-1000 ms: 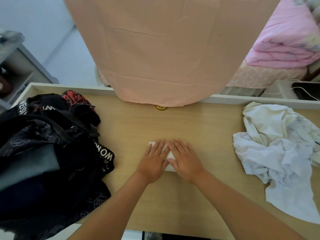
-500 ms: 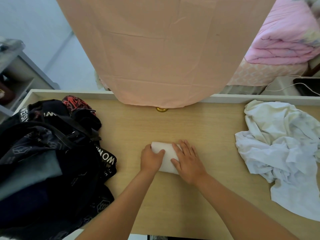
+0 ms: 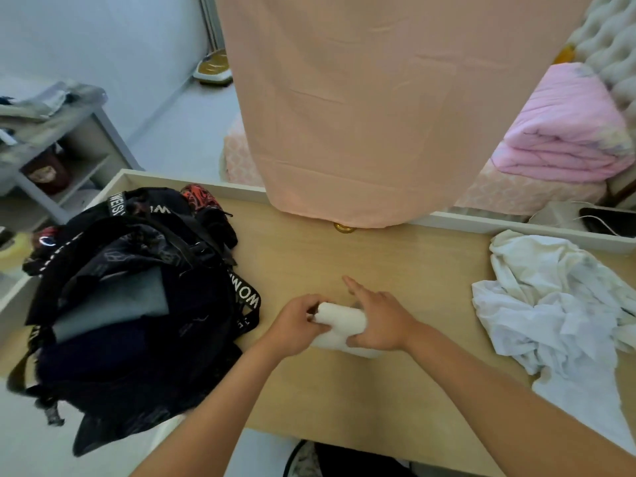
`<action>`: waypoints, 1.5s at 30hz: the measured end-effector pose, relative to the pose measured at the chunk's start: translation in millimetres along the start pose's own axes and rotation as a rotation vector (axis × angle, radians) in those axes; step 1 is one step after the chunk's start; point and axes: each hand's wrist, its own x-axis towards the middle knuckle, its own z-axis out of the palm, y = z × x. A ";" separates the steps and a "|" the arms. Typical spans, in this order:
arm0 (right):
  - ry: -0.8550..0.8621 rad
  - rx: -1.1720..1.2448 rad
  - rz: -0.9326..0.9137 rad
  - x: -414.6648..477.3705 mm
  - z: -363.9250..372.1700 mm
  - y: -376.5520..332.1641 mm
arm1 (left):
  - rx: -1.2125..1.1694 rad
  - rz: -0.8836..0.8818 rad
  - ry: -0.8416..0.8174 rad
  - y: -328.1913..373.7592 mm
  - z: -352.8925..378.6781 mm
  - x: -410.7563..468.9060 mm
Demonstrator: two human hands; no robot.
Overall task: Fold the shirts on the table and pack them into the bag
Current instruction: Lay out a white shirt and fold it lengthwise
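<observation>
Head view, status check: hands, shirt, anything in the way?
Left hand grips rolled shirt. Right hand against its other end, fingers straight. Bag open at left, nothing between; unfolded pile at right.

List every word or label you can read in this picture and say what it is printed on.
"WEIS": cut off, on the far strap of the black bag.
"WOM": cut off, on its near strap.
Other strap lettering is too folded or blurred to read.
</observation>
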 end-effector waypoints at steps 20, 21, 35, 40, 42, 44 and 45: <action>-0.099 -0.136 -0.464 61.0 7.2 -230.4 | 0.333 -0.175 0.796 -53.0 -145.2 -165.7; -0.067 -0.121 -0.450 72.4 6.9 -234.5 | 0.472 -0.274 0.760 -60.0 -149.1 -165.3; 0.054 0.416 -0.566 140.7 46.1 -296.4 | 0.668 -0.445 0.181 -60.9 -145.2 -138.3; -0.267 0.318 -0.484 159.1 47.1 -294.6 | 0.572 -0.300 0.120 -60.0 -158.1 -142.4; -0.354 0.112 -0.480 167.5 45.0 -295.1 | 0.522 -0.332 0.179 -57.5 -169.0 -149.8; -0.381 -0.007 -0.405 172.5 42.5 -296.5 | 0.576 -0.358 0.347 -61.0 -183.8 -157.1; -0.382 -0.051 -0.367 174.4 42.9 -297.7 | 0.630 -0.355 0.448 -66.4 -191.8 -159.5</action>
